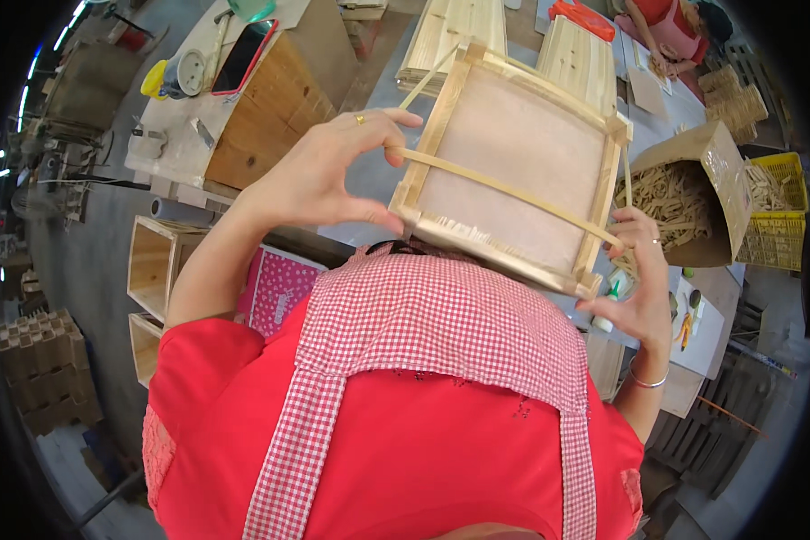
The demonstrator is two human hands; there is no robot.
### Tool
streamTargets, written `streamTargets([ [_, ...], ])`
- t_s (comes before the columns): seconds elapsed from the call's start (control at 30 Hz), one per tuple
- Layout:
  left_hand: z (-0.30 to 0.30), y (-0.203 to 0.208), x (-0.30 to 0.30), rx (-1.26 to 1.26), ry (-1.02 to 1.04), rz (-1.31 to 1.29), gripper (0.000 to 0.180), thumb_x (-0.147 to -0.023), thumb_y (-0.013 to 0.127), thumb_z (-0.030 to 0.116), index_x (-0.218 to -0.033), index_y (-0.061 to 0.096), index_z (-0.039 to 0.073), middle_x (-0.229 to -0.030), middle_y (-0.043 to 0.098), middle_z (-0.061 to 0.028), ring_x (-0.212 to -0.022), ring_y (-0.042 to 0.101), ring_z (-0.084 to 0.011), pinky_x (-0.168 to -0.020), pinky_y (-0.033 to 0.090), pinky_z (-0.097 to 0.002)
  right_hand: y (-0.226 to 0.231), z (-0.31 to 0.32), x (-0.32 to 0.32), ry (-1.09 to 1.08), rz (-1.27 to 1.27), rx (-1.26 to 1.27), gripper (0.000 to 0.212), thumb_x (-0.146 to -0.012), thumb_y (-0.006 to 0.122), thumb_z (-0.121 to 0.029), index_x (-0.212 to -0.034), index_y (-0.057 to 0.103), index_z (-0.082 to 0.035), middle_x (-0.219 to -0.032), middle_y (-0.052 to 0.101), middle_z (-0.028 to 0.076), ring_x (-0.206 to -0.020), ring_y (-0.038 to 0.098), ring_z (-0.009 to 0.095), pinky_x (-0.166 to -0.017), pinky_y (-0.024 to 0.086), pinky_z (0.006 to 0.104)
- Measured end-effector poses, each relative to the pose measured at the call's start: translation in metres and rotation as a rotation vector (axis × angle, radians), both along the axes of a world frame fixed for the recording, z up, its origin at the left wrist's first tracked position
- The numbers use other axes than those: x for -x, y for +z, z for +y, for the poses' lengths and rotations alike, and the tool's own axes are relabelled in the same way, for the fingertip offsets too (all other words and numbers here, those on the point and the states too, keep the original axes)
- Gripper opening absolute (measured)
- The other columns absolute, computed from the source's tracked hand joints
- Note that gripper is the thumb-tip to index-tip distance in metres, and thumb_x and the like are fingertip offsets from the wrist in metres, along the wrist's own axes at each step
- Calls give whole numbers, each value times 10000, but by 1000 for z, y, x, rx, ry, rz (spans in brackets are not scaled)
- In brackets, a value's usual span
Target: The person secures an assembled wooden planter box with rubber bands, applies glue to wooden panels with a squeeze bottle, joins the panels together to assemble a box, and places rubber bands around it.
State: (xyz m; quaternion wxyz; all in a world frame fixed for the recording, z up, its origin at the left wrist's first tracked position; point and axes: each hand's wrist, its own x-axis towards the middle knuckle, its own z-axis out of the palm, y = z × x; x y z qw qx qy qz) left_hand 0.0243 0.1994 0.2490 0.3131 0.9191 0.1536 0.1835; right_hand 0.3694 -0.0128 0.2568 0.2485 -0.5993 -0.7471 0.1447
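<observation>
A shallow wooden box (524, 166) with a pale flat panel inside its raised rim lies tilted in front of my apron. A pale yellow elastic band (504, 186) runs across it, and further stretches of band reach from its far corners toward both hands. My left hand (337, 171) is at the box's left side, fingers hooked round the band and thumb held apart near the near-left corner. On the right, my right hand (637, 279) has curled fingers hooked on the band's other end. Its thumb points toward the near-right corner.
Stacked wooden boards (454, 36) lie beyond the box. At right are a carton (729, 180) of wood pieces and a yellow crate (769, 238). At left, a table bears a phone (245, 57) and a cup (187, 72). Another person (670, 31) works at far right.
</observation>
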Motion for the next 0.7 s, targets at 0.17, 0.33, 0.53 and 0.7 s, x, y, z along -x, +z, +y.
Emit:
streamTargets([
  [0.17,-11,-17,0,-402,-2,-193,420,-658,871,275,-727,509,74,-812,622,-59,-1015,682,-289,-1043,440,-518,-12,-23,17,-78,-3,-233,402,-650,856,-168,-770,480,-90,-823,548,72,-977,581,317,-973,399,494],
  [0.33,-25,-30,4,-689,27,-260,318,-704,817,249,-694,594,22,-784,650,-58,-967,706,-248,-1003,486,-515,-33,-32,34,-139,-143,-433,330,-706,818,-91,-631,497,-83,-783,615,36,-948,656,268,-1002,409,517],
  [0.53,-30,-38,2,-591,89,-265,413,-722,821,166,-1058,694,-39,-1048,695,-162,-1127,648,-370,-1007,477,-493,-48,-37,40,-255,-121,-504,295,-733,808,-95,-994,694,-16,-984,678,100,-1142,636,317,-1018,433,454],
  [0.7,-28,-42,0,56,148,-286,510,-907,679,301,-1310,568,10,-1314,571,-125,-1179,602,-297,-949,508,-404,-64,-35,38,-356,236,-468,409,-844,679,-79,-1241,624,2,-1031,653,147,-1047,648,263,-892,502,359],
])
